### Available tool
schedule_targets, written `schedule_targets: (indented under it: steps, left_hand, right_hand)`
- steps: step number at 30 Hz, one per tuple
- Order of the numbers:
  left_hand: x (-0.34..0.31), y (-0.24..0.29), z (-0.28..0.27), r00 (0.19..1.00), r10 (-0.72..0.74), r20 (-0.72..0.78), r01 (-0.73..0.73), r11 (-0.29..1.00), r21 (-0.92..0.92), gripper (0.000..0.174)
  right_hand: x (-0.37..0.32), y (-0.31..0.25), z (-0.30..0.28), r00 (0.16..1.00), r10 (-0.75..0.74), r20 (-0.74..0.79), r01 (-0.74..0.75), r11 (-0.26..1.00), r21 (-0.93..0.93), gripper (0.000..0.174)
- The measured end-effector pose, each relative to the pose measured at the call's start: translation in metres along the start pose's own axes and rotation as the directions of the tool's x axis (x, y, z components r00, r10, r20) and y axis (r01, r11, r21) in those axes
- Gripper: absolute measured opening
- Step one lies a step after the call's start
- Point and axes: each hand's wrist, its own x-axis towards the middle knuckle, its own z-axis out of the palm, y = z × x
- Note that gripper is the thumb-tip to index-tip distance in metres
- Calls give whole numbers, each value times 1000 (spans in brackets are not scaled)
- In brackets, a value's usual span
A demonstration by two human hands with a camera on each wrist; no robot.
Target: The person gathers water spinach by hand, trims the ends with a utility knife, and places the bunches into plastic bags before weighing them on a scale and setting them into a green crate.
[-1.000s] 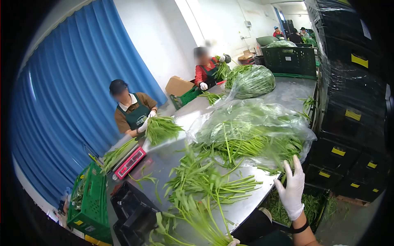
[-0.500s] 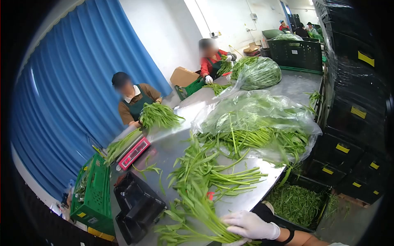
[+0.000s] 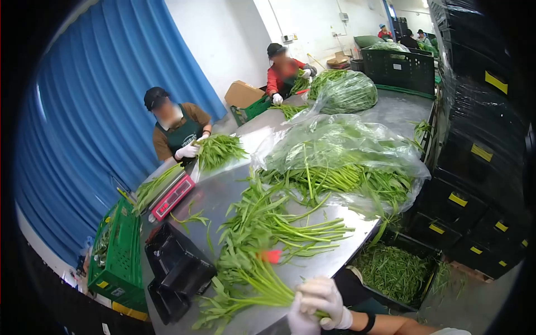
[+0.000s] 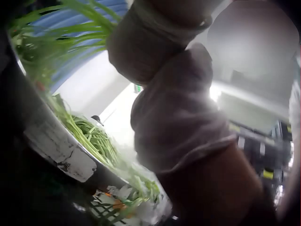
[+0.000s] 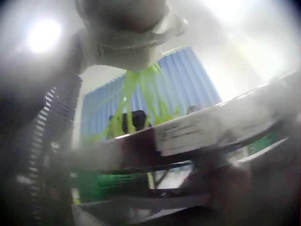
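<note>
My left hand [image 3: 303,319], in a white glove, grips the stem ends of a bunch of long-stemmed leafy greens [image 3: 268,287] low in the head view. Right beside it, the gloved right hand [image 3: 326,298] curls its fingers round the same stem ends, overlapping the left. The bunch's leaves reach left over the metal table [image 3: 329,262]. A loose pile of the same greens [image 3: 251,218] lies just beyond. In the right wrist view, blurred stems [image 5: 148,92] hang out under a glove. The gloves partly hide the stem ends.
A clear plastic bag [image 3: 346,142] of greens lies farther back. To the left are a black tray [image 3: 178,268], a red scale [image 3: 173,195] and a green crate [image 3: 116,251]. A bin of trimmings [image 3: 396,273] stands right, below stacked black crates [image 3: 474,167]. Two workers handle greens across the table.
My right hand has come from raised and spread at the right, down and left to the bunch, and now curls at its stem ends beside the left hand.
</note>
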Motion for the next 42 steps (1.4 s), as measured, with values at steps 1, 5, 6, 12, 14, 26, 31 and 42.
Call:
schedule_targets:
  steps: [1,5,6,12,14,26,31,42]
  left_hand:
    - [-9,12,10,997,3,-76,-6,1000,-29,24]
    - [-23,45,-8,933,135,334,-51,967,-250,26]
    - [-29,40,5,932,137,336,-52,967,-250,26]
    - [-14,21,-1,999,37,3,-36,993,-115,13]
    - [-5,25,-11,992,98,79,-85,985,-151,13]
    - [27,0,-53,887,321,332,-358,932,56,17]
    - [38,17,-63,916,341,209,-367,925,99,14]
    - [37,11,-50,947,310,89,-322,901,291,10]
  right_hand:
    - [1,-2,2,1000,-10,19,11,1000,-26,57]
    - [-10,4,-7,983,-150,-106,148,989,-24,61]
    - [-10,-2,-7,973,-114,-202,120,993,20,62]
    - [38,-2,-6,974,-76,215,39,985,170,47]
    - [68,13,-27,894,-87,439,50,994,95,38]
    - [102,234,-49,753,322,574,489,309,-816,12]
    - [145,162,-65,908,198,368,230,499,-835,9]
    - [26,23,-5,595,697,400,-782,617,89,11]
